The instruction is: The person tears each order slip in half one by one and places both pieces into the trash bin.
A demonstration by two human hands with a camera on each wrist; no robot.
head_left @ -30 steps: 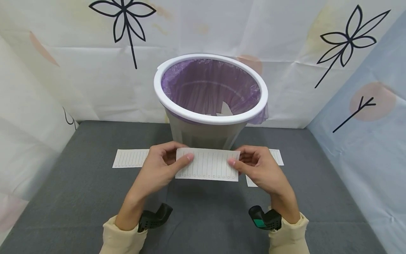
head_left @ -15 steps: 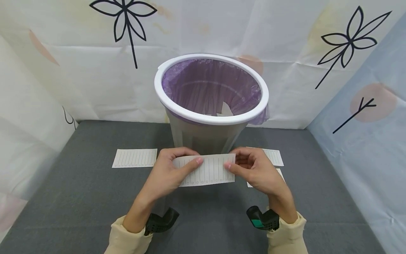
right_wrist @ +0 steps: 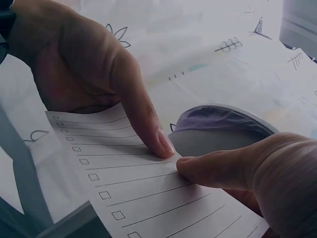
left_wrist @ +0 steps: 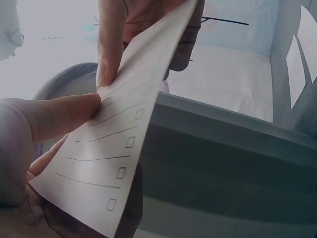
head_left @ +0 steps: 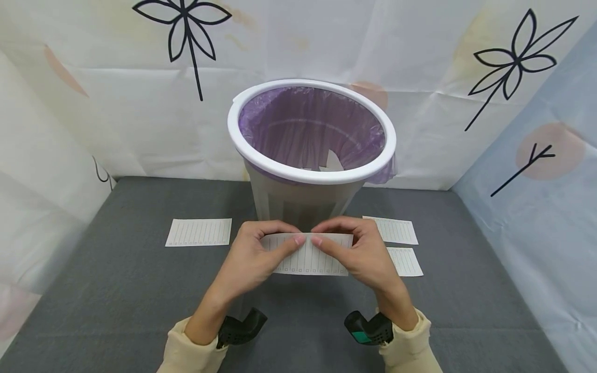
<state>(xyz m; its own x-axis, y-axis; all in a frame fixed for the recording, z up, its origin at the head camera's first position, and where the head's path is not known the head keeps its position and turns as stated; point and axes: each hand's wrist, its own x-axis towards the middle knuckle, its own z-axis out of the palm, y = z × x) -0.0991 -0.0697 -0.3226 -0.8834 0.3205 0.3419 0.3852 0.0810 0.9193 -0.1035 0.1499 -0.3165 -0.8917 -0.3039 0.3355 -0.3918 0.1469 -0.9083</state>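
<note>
A white slip of lined paper with a row of small checkboxes (head_left: 310, 259) is held up between both hands, in front of the bin. My left hand (head_left: 261, 254) pinches its far edge near the middle, thumb on the printed face and fingers behind. Close beside it, my right hand (head_left: 359, 254) pinches the same edge, so the two thumb tips nearly meet. In the left wrist view the paper (left_wrist: 106, 148) bends slightly, its checkboxes along the near edge. From the right wrist, both thumbs press on the lined paper (right_wrist: 143, 183); most of the other fingers are hidden behind it.
A white-rimmed bin (head_left: 312, 176) with a purple liner (head_left: 298, 124) stands behind the hands, some white paper pieces (head_left: 332, 161) inside. One lined slip (head_left: 198, 232) lies on the grey table (head_left: 116, 305) at left; another slip (head_left: 394, 230) and a third slip (head_left: 404, 261) lie at right.
Both hands have moved inward along the paper's edge, from near its ends to the middle, thumbs now almost together. The slips at left and right have become more visible.
</note>
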